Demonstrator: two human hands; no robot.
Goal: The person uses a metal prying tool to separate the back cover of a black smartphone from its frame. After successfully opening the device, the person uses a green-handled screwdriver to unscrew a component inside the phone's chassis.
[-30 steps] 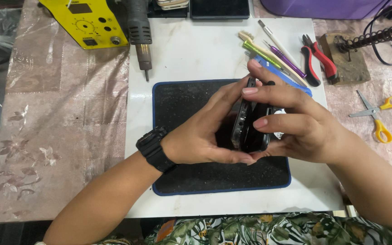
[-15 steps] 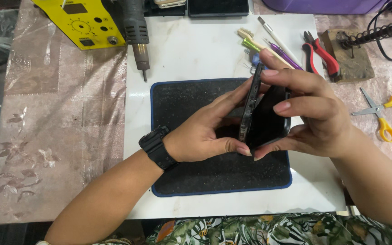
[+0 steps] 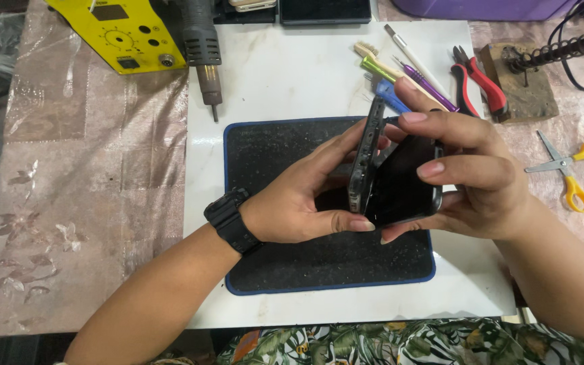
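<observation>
Both hands hold a dark smartphone that has come apart into two pieces above a black work mat [image 3: 272, 162]. My left hand [image 3: 302, 196], with a black watch on its wrist, grips the phone body [image 3: 365, 157], which stands on edge. My right hand [image 3: 471, 172] holds the black screen panel [image 3: 403, 182], swung open to the right like a book cover. The two pieces still meet along their lower left edge.
The mat lies on a white board [image 3: 292, 74]. Behind it are a yellow soldering station [image 3: 119, 30], a hot-air handle [image 3: 201, 47], several thin tools [image 3: 407, 71] and red pliers [image 3: 478, 84]. Yellow scissors [image 3: 566, 172] and a coil stand [image 3: 528, 74] are at the right.
The phone went from closed between my hands to split open. The screen panel has swung away to the right while the body stays on edge in my left hand.
</observation>
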